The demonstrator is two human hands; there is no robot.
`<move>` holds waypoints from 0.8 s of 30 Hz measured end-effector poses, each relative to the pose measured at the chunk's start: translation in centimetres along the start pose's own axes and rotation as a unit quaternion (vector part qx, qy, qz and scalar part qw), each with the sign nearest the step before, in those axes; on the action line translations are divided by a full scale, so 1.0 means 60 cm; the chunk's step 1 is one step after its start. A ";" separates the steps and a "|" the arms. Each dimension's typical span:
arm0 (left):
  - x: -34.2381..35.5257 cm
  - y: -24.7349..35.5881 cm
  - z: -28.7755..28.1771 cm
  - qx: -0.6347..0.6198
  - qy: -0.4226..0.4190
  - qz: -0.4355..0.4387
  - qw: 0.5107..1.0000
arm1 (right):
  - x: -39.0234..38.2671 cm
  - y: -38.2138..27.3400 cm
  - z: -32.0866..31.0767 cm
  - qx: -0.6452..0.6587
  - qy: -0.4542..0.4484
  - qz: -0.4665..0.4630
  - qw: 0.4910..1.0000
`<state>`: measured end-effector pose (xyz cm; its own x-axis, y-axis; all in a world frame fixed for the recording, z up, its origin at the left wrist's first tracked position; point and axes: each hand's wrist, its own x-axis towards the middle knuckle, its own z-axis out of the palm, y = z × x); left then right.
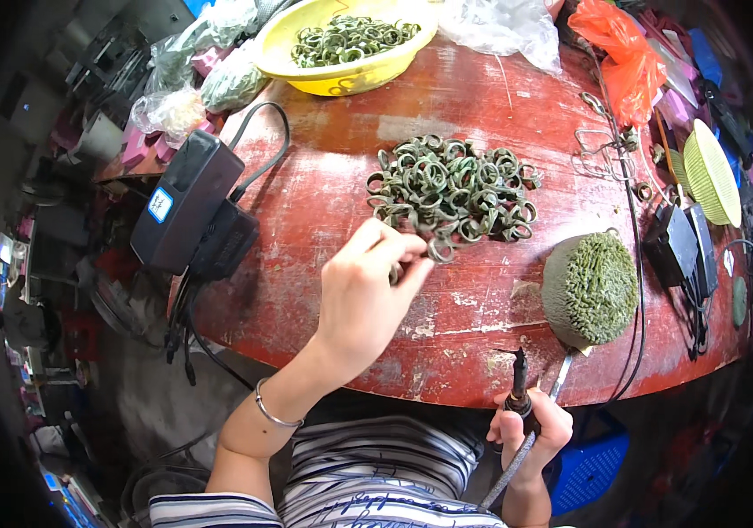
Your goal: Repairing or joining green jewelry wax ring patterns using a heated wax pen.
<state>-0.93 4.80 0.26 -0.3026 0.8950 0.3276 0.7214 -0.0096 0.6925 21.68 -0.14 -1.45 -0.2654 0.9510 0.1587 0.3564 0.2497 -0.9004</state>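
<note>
My left hand (361, 297) reaches in at the near edge of a pile of dark green rings (460, 189) on the red table. Its fingers are pinched on a green ring (440, 251), and a bit of green shows under the curled fingers. Lower right, by the table's front edge, my right hand (535, 431) is wrapped round a soldering iron (520, 387) whose black tip points up. A grey braided cord (513, 471) runs down from the iron. To its upper right stands a round green bundle (601, 289) with a rough, crinkled face.
A yellow basin (350, 81) of similar rings sits at the table's far side. Black power adapters (187, 211) with cables stand on the left; more adapters (683, 251) lie on the right beside a pale green basket (711, 172). An orange plastic bag (623, 66) lies far right.
</note>
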 end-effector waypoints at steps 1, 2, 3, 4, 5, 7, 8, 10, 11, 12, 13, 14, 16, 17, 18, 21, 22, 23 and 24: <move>-0.005 0.003 0.000 -0.003 -0.002 0.003 1.000 | 0.000 0.000 0.001 0.004 -0.001 0.001 1.000; -0.012 0.009 -0.002 -0.043 -0.003 0.014 0.999 | 0.000 0.001 0.002 0.007 -0.002 0.003 1.000; -0.022 0.017 -0.006 -0.083 -0.005 0.023 0.996 | -0.001 -0.001 0.003 0.004 0.000 0.008 1.000; -0.035 0.030 -0.011 -0.138 -0.035 -0.058 0.988 | -0.001 -0.002 0.004 0.002 0.004 0.004 1.000; -0.044 0.039 -0.012 -0.159 -0.041 -0.061 0.985 | -0.002 -0.003 0.004 0.001 0.008 0.002 1.000; -0.058 0.043 -0.008 -0.192 -0.043 -0.032 0.980 | -0.003 -0.008 0.003 -0.014 0.006 0.008 1.000; -0.063 0.040 -0.004 -0.211 -0.043 -0.022 0.976 | -0.004 -0.011 0.002 -0.020 -0.001 0.023 1.000; -0.068 0.040 -0.004 -0.216 -0.042 -0.022 0.975 | -0.003 -0.014 0.001 -0.054 -0.010 0.023 0.998; -0.071 0.039 -0.005 -0.217 -0.037 -0.018 0.975 | -0.001 -0.016 0.000 -0.059 -0.012 0.029 0.998; -0.074 0.038 -0.007 -0.232 -0.039 -0.031 0.971 | 0.001 -0.020 0.000 -0.092 -0.018 0.005 0.996; -0.075 0.037 -0.008 -0.236 -0.041 -0.035 0.970 | 0.004 -0.024 0.000 -0.124 -0.025 -0.020 0.992; -0.075 0.037 -0.009 -0.247 -0.042 -0.050 0.967 | 0.008 -0.027 0.000 -0.128 -0.028 -0.016 0.991; -0.075 0.032 -0.012 -0.264 -0.047 -0.055 0.962 | 0.012 -0.034 0.000 -0.162 -0.027 -0.034 0.986; -0.075 0.031 -0.014 -0.266 -0.049 -0.059 0.961 | 0.012 -0.035 0.000 -0.165 -0.030 -0.030 0.985; -0.073 0.032 -0.016 -0.273 -0.058 -0.069 0.958 | 0.012 -0.034 -0.001 -0.155 -0.034 -0.019 0.987; -0.072 0.025 -0.014 -0.280 -0.067 -0.068 0.955 | 0.014 -0.035 -0.002 -0.152 -0.044 0.002 0.987; -0.072 0.023 -0.014 -0.278 -0.065 -0.054 0.957 | 0.015 -0.036 -0.002 -0.156 -0.048 0.008 0.987; -0.072 0.022 -0.015 -0.279 -0.066 -0.056 0.956 | 0.016 -0.037 -0.002 -0.157 -0.050 0.010 0.986; -0.072 0.023 -0.016 -0.286 -0.072 -0.069 0.953 | 0.016 -0.036 -0.003 -0.150 -0.053 0.017 0.987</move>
<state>0.77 0.47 0.42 -0.2525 0.9567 0.1446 0.2115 -0.0912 0.9731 20.79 0.29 0.74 -0.3346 0.9395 0.0728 0.6123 0.2755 -0.7411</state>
